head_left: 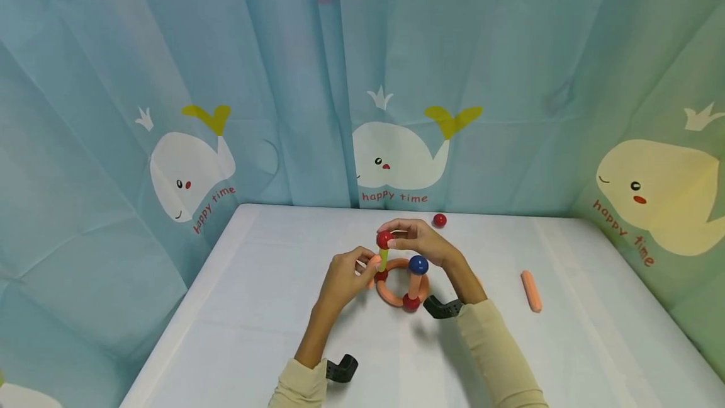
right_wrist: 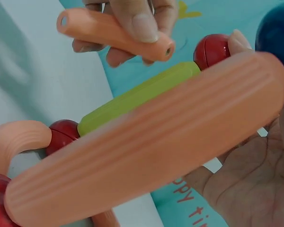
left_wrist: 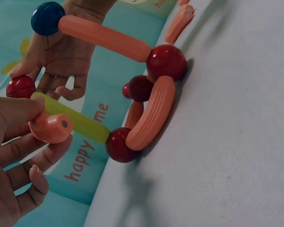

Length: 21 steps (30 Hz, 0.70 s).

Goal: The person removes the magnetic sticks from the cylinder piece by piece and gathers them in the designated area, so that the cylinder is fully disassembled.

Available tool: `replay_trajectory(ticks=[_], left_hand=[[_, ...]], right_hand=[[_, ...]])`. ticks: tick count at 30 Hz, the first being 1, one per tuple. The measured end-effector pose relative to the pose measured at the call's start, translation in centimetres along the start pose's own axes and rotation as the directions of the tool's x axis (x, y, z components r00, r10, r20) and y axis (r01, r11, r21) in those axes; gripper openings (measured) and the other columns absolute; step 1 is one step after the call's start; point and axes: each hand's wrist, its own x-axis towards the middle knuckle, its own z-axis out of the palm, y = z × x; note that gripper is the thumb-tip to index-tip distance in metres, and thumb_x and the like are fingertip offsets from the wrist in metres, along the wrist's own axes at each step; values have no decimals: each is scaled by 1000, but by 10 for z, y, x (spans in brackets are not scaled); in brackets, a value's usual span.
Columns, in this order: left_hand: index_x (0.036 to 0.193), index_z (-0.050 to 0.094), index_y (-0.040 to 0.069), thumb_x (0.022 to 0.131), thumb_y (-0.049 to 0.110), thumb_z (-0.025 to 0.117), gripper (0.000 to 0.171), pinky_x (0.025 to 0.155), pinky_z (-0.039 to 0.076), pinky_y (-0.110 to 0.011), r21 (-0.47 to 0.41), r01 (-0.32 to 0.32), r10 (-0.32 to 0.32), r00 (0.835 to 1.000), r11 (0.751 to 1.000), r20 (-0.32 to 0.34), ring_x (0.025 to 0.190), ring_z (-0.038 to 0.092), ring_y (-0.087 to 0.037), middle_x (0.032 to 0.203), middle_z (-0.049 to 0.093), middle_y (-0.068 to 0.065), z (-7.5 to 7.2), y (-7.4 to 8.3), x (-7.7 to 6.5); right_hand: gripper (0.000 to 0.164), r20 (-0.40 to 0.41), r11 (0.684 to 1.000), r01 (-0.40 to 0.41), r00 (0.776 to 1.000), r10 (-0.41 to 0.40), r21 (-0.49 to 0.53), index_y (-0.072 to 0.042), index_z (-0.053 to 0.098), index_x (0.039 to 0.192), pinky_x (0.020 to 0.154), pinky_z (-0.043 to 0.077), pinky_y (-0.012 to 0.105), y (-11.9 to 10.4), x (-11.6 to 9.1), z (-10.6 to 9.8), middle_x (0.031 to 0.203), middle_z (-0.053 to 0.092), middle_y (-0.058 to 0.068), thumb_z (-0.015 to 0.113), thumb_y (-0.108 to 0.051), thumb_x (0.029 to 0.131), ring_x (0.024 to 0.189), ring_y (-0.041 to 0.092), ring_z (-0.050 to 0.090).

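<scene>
My left hand [head_left: 342, 279] pinches a short orange magnetic rod [right_wrist: 85, 26] between thumb and fingers, close beside a yellow-green rod [left_wrist: 80, 120]. That rod rises from a red ball [left_wrist: 122, 145] on the ring. At its top is another red ball [head_left: 384, 240], pinched by the fingertips of my right hand [head_left: 421, 239]. Curved orange pieces [head_left: 391, 296] and red balls form the ring on the table. From its near side stands an upright orange rod [head_left: 415, 286], topped by a blue ball [head_left: 418, 264].
A loose red ball [head_left: 439, 220] lies near the table's back edge, behind the right hand. One straight orange rod [head_left: 531, 291] rests on the white table [head_left: 238, 307] to the right. A blue whale-print curtain [head_left: 306, 80] surrounds the table.
</scene>
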Motion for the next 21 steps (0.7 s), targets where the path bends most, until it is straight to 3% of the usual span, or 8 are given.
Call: replay_trajectory(ticks=[5,11,16,21], left_hand=[[106,70,12,96,39,61,30,66,54,-23,15,45,-45,999,999,-20,77,69,-12,97,73,-2,-3,-4,0],[106,71,11,95,38,63,31,65,53,-25,34,105,-101,990,994,-101,73,66,-12,95,70,-4,-6,-9,-1],[102,73,10,93,32,67,24,64,50,-29,70,231,-214,957,970,-194,72,61,-14,88,64,-6,-8,-20,-3],[99,75,8,91,27,70,21,59,47,-31,96,357,-329,917,929,-227,69,57,-16,84,62,-7,-11,-36,-6]], right_hand=[[40,-14,1000,8,1000,-8,-17,9,53,128,94,52,29,-1,-2,2,114,67,2,62,-8,94,109,15,65],[39,-48,1000,-12,999,11,-16,9,53,128,92,53,28,-1,-4,3,113,67,0,62,-7,94,107,13,65],[40,-48,1000,-9,999,8,-9,8,53,129,96,52,33,-1,-4,4,113,68,1,63,-10,94,108,15,65],[38,-61,1000,1,998,-3,-22,7,54,128,94,53,32,3,-6,4,112,68,1,62,-8,94,103,15,67]])
